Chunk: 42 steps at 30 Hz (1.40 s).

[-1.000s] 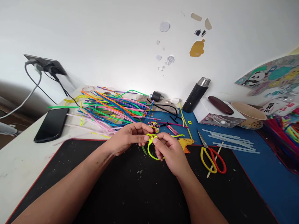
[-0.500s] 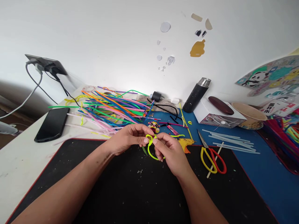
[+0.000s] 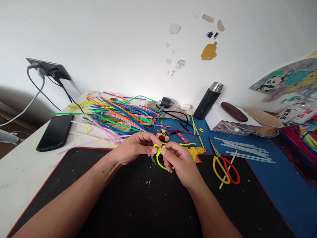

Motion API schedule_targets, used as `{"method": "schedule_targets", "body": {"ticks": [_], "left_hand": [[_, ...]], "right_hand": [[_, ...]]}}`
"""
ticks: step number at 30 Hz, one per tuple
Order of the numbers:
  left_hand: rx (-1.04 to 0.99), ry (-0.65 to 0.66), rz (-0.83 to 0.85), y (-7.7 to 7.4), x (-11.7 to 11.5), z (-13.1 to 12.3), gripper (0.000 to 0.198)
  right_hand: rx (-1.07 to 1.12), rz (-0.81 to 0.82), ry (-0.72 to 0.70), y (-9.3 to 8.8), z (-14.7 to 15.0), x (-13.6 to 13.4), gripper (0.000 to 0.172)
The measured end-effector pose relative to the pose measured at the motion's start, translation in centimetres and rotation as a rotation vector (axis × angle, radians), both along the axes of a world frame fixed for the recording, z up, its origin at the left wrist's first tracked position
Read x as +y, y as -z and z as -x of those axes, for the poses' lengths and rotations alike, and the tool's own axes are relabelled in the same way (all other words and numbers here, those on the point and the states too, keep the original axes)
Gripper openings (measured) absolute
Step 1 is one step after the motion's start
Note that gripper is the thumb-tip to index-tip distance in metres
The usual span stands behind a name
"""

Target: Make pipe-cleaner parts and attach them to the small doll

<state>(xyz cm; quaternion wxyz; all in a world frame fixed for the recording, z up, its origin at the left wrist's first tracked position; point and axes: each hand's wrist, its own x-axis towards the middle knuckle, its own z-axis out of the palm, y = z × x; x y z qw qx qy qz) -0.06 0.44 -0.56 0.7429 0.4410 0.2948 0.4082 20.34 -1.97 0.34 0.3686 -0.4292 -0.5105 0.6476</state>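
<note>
A bright yellow-green pipe cleaner (image 3: pixel 161 164) is bent into loops between my two hands, above the far part of the black mat (image 3: pixel 138 205). My left hand (image 3: pixel 137 148) pinches the small upper loop between thumb and fingers. My right hand (image 3: pixel 179 160) grips the same pipe cleaner just to the right, its fingers curled and partly hiding the larger lower loop. Right behind the fingertips stands a small colourful figurine (image 3: pixel 162 134). A yellow glue gun (image 3: pixel 196 152) lies beyond my right hand, partly covered by it.
Scissors (image 3: pixel 224 168) lie on a thin stick at right, near clear glue sticks (image 3: pixel 247 150). Many coloured pipe cleaners (image 3: pixel 123 114) are heaped at back left, beside a phone (image 3: pixel 54 132). A black thermos (image 3: pixel 208 100) and a white box (image 3: pixel 230 124) stand against the wall.
The small upper loop has shifted slightly and looks more flattened between the fingertips. Both hands stay in nearly the same place, still pinching the pipe cleaner.
</note>
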Motion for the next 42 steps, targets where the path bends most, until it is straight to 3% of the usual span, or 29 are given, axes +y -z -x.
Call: {"method": "schedule_targets", "body": {"ticks": [11,18,42], "left_hand": [[-0.049,-0.007,0.014,0.19,-0.13,-0.05,0.024],[-0.05,0.005,0.054,0.02,-0.06,0.06,0.034],[-0.019,0.031,0.058,0.38,0.21,0.37,0.029]], "right_hand": [[0.006,0.001,-0.015,-0.04,0.01,-0.15,0.034],[0.019,0.007,0.011,0.24,-0.22,-0.02,0.035],[-0.007,0.02,-0.036,-0.05,-0.11,-0.06,0.039]]}}
